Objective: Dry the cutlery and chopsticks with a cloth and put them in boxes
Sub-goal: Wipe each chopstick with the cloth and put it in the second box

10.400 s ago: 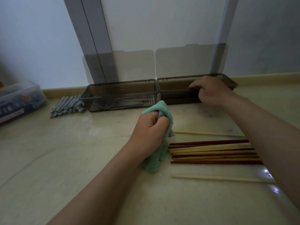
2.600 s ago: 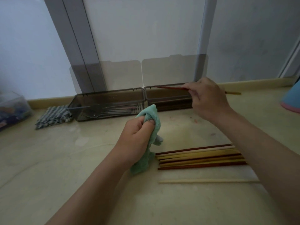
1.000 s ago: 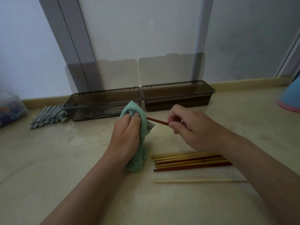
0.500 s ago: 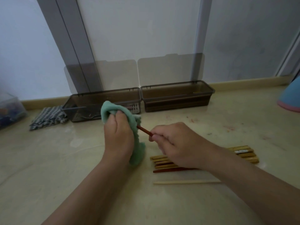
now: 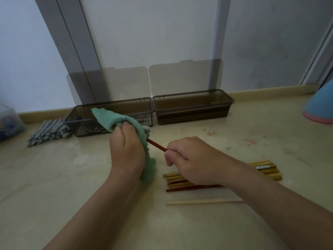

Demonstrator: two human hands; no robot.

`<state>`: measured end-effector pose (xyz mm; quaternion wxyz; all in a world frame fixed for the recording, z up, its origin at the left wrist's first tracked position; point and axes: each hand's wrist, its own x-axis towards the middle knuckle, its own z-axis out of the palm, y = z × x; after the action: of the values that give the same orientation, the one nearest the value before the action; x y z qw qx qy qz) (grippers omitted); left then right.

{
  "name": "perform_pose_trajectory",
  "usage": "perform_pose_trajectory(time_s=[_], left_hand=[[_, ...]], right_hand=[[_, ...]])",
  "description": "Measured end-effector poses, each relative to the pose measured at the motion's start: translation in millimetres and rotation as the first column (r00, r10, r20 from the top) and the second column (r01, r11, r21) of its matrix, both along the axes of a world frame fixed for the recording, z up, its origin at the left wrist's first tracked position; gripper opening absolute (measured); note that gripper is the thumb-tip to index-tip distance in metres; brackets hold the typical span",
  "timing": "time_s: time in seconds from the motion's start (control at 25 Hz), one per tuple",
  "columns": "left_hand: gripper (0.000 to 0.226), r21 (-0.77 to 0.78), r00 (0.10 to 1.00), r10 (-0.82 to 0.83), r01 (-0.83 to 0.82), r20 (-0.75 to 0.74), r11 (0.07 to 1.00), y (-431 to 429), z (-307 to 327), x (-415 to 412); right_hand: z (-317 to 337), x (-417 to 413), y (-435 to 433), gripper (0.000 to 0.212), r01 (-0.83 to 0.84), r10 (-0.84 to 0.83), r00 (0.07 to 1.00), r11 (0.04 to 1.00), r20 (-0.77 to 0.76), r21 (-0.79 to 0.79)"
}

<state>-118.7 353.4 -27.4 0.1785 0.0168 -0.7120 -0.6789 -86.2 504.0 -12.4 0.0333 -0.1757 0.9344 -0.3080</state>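
My left hand (image 5: 126, 150) grips a green cloth (image 5: 115, 120) wrapped around the far end of a dark red chopstick (image 5: 156, 145). My right hand (image 5: 192, 161) pinches the near end of that chopstick. Under my right wrist lies a bundle of chopsticks (image 5: 264, 170), tan and dark red, and one pale chopstick (image 5: 201, 202) lies alone in front of it. Two smoky brown boxes stand open at the wall: the left box (image 5: 144, 109) holds cutlery, the right box (image 5: 192, 109) holds dark chopsticks.
A checked cloth (image 5: 48, 131) lies left of the boxes. A clear plastic container (image 5: 9, 121) sits at the far left edge. A blue and pink object (image 5: 320, 109) stands at the right edge. The beige counter (image 5: 54, 186) shows red specks.
My left hand with the green cloth has slid left along the red chopstick, so more of the stick shows. My right hand moved toward the bundle, still holding the stick's end.
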Motion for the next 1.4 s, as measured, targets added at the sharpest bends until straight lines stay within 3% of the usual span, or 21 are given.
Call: perform_pose_trajectory(time_s=[0.12,0.2,0.32,0.4,0.52,0.6,0.68,0.8,1.0,1.16,1.24,1.36,1.4], left_hand=[[0.032,-0.140,0.987,-0.138,0.126,-0.079,0.982,18,-3,12],[0.036,-0.175,0.980,-0.180,0.164,-0.082,0.971,20,-3,12],[0.033,-0.129,0.962,-0.271,0.271,0.025,0.954,10,0,8],[0.031,-0.150,0.901,-0.421,0.433,0.104,0.889,6,2,11],[0.032,-0.222,0.716,-0.664,0.698,0.215,0.680,7,8,20],[0.036,-0.267,0.637,-0.728,0.770,0.254,0.580,8,11,23],[0.037,-0.304,0.637,-0.713,0.769,0.293,0.563,8,12,23],[0.033,-0.371,0.655,-0.687,0.751,0.314,0.546,9,15,23],[0.030,-0.423,0.649,-0.682,0.752,0.338,0.506,5,15,22],[0.033,-0.469,0.615,-0.722,0.763,0.316,0.444,3,15,25],[0.034,-0.482,0.630,-0.712,0.749,0.308,0.455,2,13,23],[0.041,-0.485,0.666,-0.690,0.720,0.283,0.496,0,10,20],[0.043,-0.492,0.684,-0.679,0.702,0.264,0.515,-1,10,18]], right_hand=[[-6,2,-7,0.028,0.000,-0.006,0.999,0.985,-0.035,-0.174],[-5,2,-2,0.030,-0.008,0.013,1.000,0.972,0.024,-0.234],[-2,2,3,0.031,0.061,-0.057,0.998,0.966,0.023,-0.250],[-3,-2,4,0.032,0.146,-0.176,0.983,0.915,-0.045,-0.377],[-4,-7,3,0.029,0.181,-0.233,0.972,0.779,-0.008,-0.600],[-3,-7,0,0.028,0.252,-0.259,0.961,0.671,0.099,-0.698],[-1,-9,-2,0.024,0.357,-0.252,0.932,0.511,0.260,-0.782],[3,-15,4,0.021,0.449,-0.285,0.884,0.306,0.370,-0.839],[1,-20,7,0.019,0.479,-0.303,0.861,0.210,0.409,-0.852],[10,-31,32,0.020,0.488,-0.406,0.798,0.003,0.445,-0.873],[10,-31,39,0.019,0.479,-0.412,0.803,0.016,0.431,-0.878],[3,-26,24,0.018,0.455,-0.196,0.886,0.193,0.420,-0.870],[2,-27,21,0.017,0.436,-0.163,0.898,0.211,0.408,-0.875]])
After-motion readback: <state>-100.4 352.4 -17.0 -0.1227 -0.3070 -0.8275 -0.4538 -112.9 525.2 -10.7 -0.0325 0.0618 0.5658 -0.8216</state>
